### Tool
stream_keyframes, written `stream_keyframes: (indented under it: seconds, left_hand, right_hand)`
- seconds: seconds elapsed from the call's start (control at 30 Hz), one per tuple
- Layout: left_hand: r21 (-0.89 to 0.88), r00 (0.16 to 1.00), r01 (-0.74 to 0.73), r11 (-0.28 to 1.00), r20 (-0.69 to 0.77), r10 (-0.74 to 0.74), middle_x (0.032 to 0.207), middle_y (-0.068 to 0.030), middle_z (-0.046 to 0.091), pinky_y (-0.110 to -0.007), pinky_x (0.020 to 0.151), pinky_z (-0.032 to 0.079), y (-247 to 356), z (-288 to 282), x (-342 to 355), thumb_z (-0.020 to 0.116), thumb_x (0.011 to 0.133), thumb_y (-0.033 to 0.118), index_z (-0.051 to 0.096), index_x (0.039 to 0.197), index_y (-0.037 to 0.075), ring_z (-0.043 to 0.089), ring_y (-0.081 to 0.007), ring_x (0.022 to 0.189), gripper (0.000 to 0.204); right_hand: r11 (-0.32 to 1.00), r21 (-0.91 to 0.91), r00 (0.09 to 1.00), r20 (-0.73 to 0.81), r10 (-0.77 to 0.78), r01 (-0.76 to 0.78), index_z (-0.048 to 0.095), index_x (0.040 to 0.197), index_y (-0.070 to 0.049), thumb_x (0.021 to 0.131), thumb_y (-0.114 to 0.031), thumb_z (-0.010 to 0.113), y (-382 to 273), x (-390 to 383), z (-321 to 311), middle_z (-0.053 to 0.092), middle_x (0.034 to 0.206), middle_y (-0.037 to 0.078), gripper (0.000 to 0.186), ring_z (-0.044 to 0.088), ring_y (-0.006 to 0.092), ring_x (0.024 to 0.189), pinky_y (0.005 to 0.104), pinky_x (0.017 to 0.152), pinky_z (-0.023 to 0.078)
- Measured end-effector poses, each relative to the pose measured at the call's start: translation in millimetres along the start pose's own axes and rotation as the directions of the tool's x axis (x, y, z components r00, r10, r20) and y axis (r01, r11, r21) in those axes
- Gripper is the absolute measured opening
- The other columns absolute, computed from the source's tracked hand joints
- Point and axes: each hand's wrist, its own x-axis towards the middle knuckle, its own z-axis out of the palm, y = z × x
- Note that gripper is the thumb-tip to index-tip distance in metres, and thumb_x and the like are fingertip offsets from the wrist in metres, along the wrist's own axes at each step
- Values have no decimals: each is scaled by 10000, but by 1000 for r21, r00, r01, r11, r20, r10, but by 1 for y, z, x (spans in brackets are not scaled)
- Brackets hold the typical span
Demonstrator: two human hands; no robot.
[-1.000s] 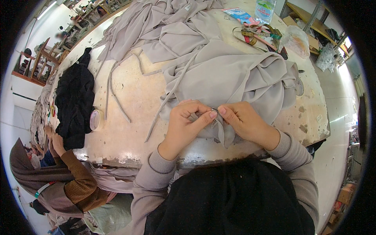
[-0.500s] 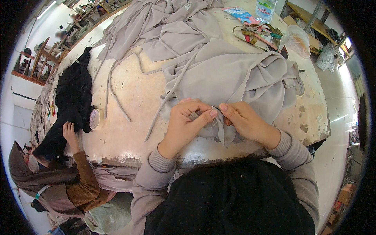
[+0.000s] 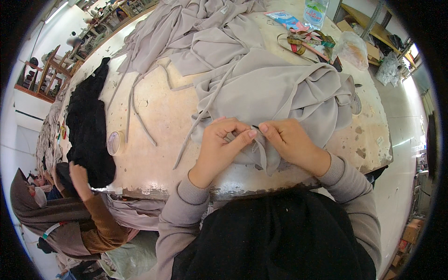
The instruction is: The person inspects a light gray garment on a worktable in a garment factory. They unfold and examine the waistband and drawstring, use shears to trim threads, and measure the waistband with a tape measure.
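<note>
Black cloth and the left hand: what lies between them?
In the head view, a tape roll beside the black cloth, then grey straps nearer the left hand.

Garment workshop, I judge: grey cloth [image 3: 261, 88] heaped across my scuffed worktable [image 3: 140, 168], tape measure [image 3: 297, 47], a co-worker [image 3: 100, 221] beside black cloth [image 3: 87, 126], more workstations [image 3: 112, 17] upper left.

The grey garment [image 3: 266, 91] is plain, like the grey fabric heap [image 3: 205, 42] farther off. Left, the cloth [image 3: 88, 135] is solid black; the tape roll [image 3: 115, 143], cream. Dark blotches mottle the pale beige table [image 3: 158, 165]. Far right, the packet [image 3: 289, 20] shows blue and white.
</note>
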Motion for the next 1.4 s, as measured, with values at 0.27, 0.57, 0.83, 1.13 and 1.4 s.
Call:
stream_keyframes:
  seconds: [0.27,0.57,0.83,1.13,1.4]
  left_hand:
    - [-229,989,113,967,-68,-132,681,24,539,-191,592,361,-5,-2,0,605,823,81,600,758,15,465,-37,665,93]
    - [-164,943,-5,986,-328,-50,622,21,362,-231,572,283,-12,-15,7,418,788,132,403,626,42,326,-77,608,185]
    - [-182,833,-326,928,-520,190,594,7,397,-225,551,266,-13,-31,10,480,888,235,399,594,60,346,-79,589,352]
    - [-40,708,-82,996,-706,30,871,-57,527,-293,643,398,-29,-68,17,601,777,235,554,922,16,439,-144,655,267]
    - [455,896,269,849,-442,-47,877,-157,563,-363,675,444,-56,-66,24,645,724,114,572,981,-8,561,-302,735,293]
  right_hand:
    - [936,348,992,-90,89,-53,490,638,-9,954,-360,375,11,6,-10,395,535,30,486,359,110,522,299,499,322]
    - [988,89,895,-440,-78,129,555,980,3,852,-171,437,36,10,-73,485,812,28,246,430,100,713,198,651,368]
    - [786,-375,848,-410,336,-492,499,1197,23,719,-64,545,125,53,-223,563,1095,215,489,554,244,942,316,783,435]
    - [967,-108,963,-167,211,-230,441,1275,-69,752,-287,628,91,113,-160,604,901,208,597,593,351,892,412,791,465]
    - [674,-738,938,-206,-278,38,559,1072,-42,713,-156,558,-15,119,-85,606,950,190,377,581,361,883,419,772,467]
